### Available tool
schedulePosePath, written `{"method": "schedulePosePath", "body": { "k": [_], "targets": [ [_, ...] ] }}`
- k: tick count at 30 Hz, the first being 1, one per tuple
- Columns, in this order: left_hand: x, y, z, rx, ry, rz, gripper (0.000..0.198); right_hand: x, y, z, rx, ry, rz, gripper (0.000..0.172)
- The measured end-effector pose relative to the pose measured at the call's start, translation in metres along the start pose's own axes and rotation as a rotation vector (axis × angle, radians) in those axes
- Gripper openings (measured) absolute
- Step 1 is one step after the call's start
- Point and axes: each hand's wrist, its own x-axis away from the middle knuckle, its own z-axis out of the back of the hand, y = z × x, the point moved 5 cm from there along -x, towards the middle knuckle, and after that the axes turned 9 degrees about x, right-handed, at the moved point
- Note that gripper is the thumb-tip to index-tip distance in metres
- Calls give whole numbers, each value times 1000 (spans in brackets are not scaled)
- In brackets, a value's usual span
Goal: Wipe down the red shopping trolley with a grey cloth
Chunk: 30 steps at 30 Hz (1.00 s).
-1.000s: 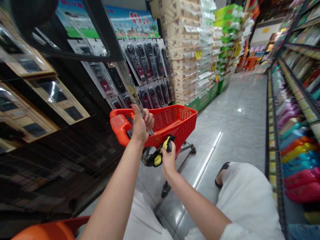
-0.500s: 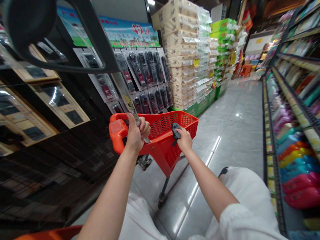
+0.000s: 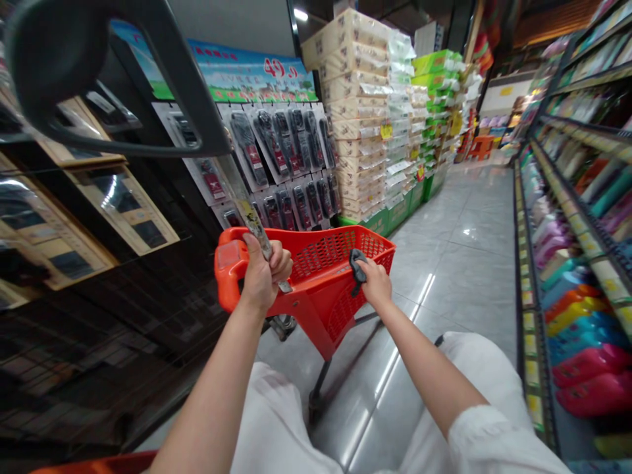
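Note:
My left hand [image 3: 265, 268] is wrapped round a worn metal pole [image 3: 241, 197], near its lower end. The pole slants up to the left, to a large dark grey plastic handle [image 3: 210, 118] close to the camera. In my right hand [image 3: 375, 282] a crumpled dark grey cloth [image 3: 356, 268] is pinched, over the side of a red shopping cart [image 3: 316, 306]. The cart has a perforated basket and stands in front of me; its red push handle [image 3: 230, 263] is left of my left hand.
Packaged belts [image 3: 296, 138] hang below a blue sign at the left, beside boxed goods [image 3: 123, 204]. Stacked cartons [image 3: 358, 118] stand farther along. Shelves of colourful goods [image 3: 587, 329] line the right. An orange stool [image 3: 481, 147] is far down the tiled aisle [image 3: 459, 263].
My right hand has moved slightly right and down with the cloth. My left hand still grips the pole and has shifted a little left. The view has tilted slightly.

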Motion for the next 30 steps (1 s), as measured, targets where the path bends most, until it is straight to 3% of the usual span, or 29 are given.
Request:
{"method": "schedulePosePath", "body": {
  "k": [2, 5, 10, 13, 16, 18, 20, 22, 23, 26, 30],
  "targets": [
    [0, -1, -2, 7, -1, -5, 68, -2, 4, 1, -14, 15, -77, 60],
    [0, -3, -4, -2, -2, -14, 68, 10, -24, 4, -62, 26, -102, 61],
    [2, -2, -6, -107, -18, -66, 69, 42, -100, 17, -187, -20, 74, 67],
    [4, 4, -2, -325, -47, -70, 71, 48, -118, 23, -211, -64, 182, 64],
    [4, 23, 16, -747, -78, -98, 78, 40, -111, 23, -177, -71, 255, 56],
    [2, 42, 37, -1021, -75, -200, 82, 33, -102, 21, -139, -63, 298, 53],
    [-2, 57, 65, -1198, 19, -266, 81, 26, -92, 19, -120, -53, 331, 53],
    [-5, 60, 89, -1298, 60, -251, 70, 20, -79, 16, -135, -40, 349, 53],
    [-7, 56, 95, -1371, 18, -227, 64, 17, -71, 14, -155, -28, 343, 54],
    [-7, 33, 99, -1528, -5, -199, 52, 7, -41, 9, -271, 51, 217, 61],
    [-4, -1, 69, -1588, 109, -238, 52, 8, -13, 5, -498, 202, -39, 69]
  ]
}}
